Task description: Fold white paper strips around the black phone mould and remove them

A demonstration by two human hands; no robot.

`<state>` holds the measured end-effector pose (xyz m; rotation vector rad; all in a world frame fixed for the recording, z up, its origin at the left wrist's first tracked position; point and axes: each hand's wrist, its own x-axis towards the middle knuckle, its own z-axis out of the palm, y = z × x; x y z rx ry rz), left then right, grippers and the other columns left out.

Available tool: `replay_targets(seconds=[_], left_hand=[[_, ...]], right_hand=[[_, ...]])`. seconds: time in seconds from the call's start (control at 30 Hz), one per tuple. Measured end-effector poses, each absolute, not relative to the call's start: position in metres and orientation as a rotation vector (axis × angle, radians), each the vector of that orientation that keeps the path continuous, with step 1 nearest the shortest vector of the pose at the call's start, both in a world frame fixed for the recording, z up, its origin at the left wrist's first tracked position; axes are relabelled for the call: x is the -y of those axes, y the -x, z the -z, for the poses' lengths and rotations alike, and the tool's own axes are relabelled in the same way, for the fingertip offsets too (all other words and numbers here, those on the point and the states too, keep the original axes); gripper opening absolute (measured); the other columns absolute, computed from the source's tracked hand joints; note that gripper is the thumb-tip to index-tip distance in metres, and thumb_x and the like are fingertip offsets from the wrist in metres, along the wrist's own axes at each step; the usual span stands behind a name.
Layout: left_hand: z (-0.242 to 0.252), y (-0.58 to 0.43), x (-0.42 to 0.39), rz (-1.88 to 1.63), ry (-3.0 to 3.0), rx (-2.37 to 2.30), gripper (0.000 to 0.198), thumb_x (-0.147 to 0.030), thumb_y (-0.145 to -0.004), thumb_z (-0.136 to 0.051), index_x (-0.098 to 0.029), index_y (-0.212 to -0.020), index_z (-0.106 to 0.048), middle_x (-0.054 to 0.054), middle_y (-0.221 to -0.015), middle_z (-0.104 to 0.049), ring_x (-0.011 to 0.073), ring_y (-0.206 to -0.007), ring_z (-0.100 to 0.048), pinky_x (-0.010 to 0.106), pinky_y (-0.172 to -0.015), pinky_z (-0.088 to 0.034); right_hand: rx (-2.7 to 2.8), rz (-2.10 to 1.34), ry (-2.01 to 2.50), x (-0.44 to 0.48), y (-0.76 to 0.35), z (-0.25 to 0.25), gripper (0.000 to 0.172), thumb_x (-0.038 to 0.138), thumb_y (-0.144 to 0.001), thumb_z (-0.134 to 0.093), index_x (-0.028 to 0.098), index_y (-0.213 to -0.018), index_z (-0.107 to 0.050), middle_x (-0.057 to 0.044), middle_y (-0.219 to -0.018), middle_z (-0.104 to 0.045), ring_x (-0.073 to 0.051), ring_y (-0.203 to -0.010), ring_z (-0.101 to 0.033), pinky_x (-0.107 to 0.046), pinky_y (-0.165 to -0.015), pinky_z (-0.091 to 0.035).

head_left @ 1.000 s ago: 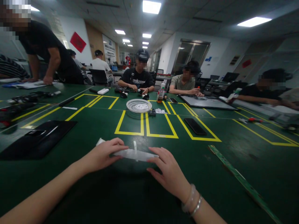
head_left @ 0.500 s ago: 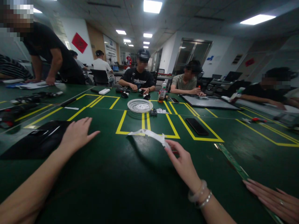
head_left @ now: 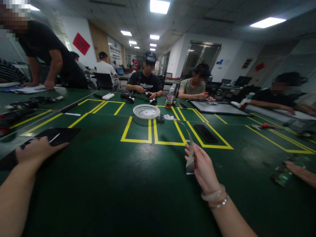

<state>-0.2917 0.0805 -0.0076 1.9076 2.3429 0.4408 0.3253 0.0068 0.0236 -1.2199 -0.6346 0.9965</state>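
Note:
My right hand (head_left: 203, 166) pinches a thin, whitish bendy strip (head_left: 190, 163) between thumb and fingers, held above the green table (head_left: 118, 194). The strip's lower end is wide and see-through, while its upper part curves away as a fine line to the left. My left hand (head_left: 37, 151) lies over a flat black object (head_left: 66, 134), with thumb stretched out and fingers apart; the fingertips are partly hidden. What kind of thing the black object is, I cannot tell.
Yellow tape rectangles mark the table. Ahead stand a white round basket (head_left: 146, 112), a bottle (head_left: 169, 100) and a black phone (head_left: 205, 132). At right, another person's hand (head_left: 302, 172) touches a green circuit board (head_left: 282, 174). Several people sit or lean around the table.
My right hand has moved right and turned the strip upright. My left hand has shifted left and down over the black object. The neighbour's hand and green board have moved.

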Motion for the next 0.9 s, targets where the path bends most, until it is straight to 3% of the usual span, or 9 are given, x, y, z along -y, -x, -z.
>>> replay_targets(seconds=[0.1, 0.2, 0.3, 0.4, 0.43, 0.57, 0.73, 0.9], left_hand=[[0.003, 0.288, -0.081, -0.349, -1.576, -2.695, 0.082, -0.086, -0.06, -0.058, -0.011, -0.094, -0.067, 0.013, -0.083, -0.066, 0.0552, -0.104, -0.055, 0.061, -0.077, -0.045], [-0.006, 0.265, -0.085, -0.417, -1.734, -2.506, 0.096, -0.086, -0.065, -0.057, -0.009, -0.122, -0.063, 0.019, -0.106, -0.066, 0.0514, -0.102, -0.058, 0.053, -0.07, -0.048], [-0.018, 0.213, -0.086, -0.449, -1.974, -2.271, 0.099, -0.079, -0.072, -0.061, -0.006, -0.138, -0.051, 0.022, -0.125, -0.059, 0.0448, -0.105, -0.06, 0.049, -0.077, -0.051], [-0.029, 0.14, -0.074, -0.451, -2.337, -1.899, 0.085, -0.068, -0.077, -0.065, -0.013, -0.139, -0.052, 0.017, -0.132, -0.056, 0.0389, -0.116, -0.056, 0.048, -0.093, -0.049], [-0.032, 0.114, -0.066, -0.45, -2.428, -1.801, 0.083, -0.067, -0.073, -0.07, -0.015, -0.135, -0.055, 0.015, -0.13, -0.058, 0.0387, -0.116, -0.056, 0.049, -0.097, -0.047], [-0.032, 0.03, -0.031, -0.405, -2.666, -1.347, 0.076, -0.054, -0.069, -0.081, -0.023, -0.134, -0.057, 0.01, -0.136, -0.055, 0.0347, -0.127, -0.049, 0.053, -0.117, -0.026], [-0.018, -0.011, -0.008, -0.36, -2.719, -1.064, 0.083, -0.049, -0.064, -0.088, -0.023, -0.136, -0.056, 0.009, -0.14, -0.051, 0.0335, -0.129, -0.047, 0.055, -0.119, -0.021], [-0.009, -0.014, -0.008, -0.34, -2.765, -1.004, 0.086, -0.051, -0.064, -0.09, -0.024, -0.138, -0.054, 0.01, -0.141, -0.051, 0.0341, -0.129, -0.048, 0.059, -0.117, -0.023]], right_hand=[[0.59, -1.055, 1.208, -0.006, -0.323, -0.026, 0.025, 0.036, -0.088, -0.067, 0.025, -0.111, -0.067, -0.004, -0.113, -0.074, -0.017, -0.097, -0.072, -0.022, -0.066, -0.061], [0.569, -1.082, 1.197, -0.006, -0.321, -0.026, 0.023, 0.035, -0.09, -0.066, 0.025, -0.111, -0.068, -0.004, -0.112, -0.075, -0.016, -0.095, -0.072, -0.02, -0.065, -0.061], [0.612, -1.091, 1.181, -0.005, -0.32, -0.025, 0.024, 0.037, -0.09, -0.065, 0.025, -0.111, -0.068, -0.004, -0.113, -0.075, -0.017, -0.095, -0.072, -0.021, -0.066, -0.061], [0.673, -1.097, 1.167, -0.003, -0.319, -0.026, 0.027, 0.039, -0.088, -0.067, 0.026, -0.111, -0.068, -0.004, -0.115, -0.074, -0.018, -0.096, -0.072, -0.022, -0.066, -0.062], [0.681, -1.1, 1.162, -0.002, -0.318, -0.027, 0.028, 0.04, -0.087, -0.069, 0.025, -0.111, -0.068, -0.004, -0.115, -0.074, -0.018, -0.096, -0.072, -0.022, -0.066, -0.062], [0.671, -1.097, 1.153, 0.001, -0.314, -0.03, 0.037, 0.043, -0.082, -0.074, 0.024, -0.113, -0.068, -0.004, -0.115, -0.074, -0.017, -0.095, -0.071, -0.021, -0.067, -0.061], [0.7, -1.108, 1.146, 0.004, -0.309, -0.033, 0.044, 0.047, -0.078, -0.077, 0.024, -0.114, -0.067, -0.004, -0.118, -0.073, -0.018, -0.098, -0.07, -0.023, -0.069, -0.06], [0.767, -1.099, 1.152, 0.002, -0.308, -0.029, 0.047, 0.05, -0.076, -0.078, 0.024, -0.114, -0.067, -0.005, -0.117, -0.072, -0.019, -0.096, -0.07, -0.025, -0.069, -0.059]])
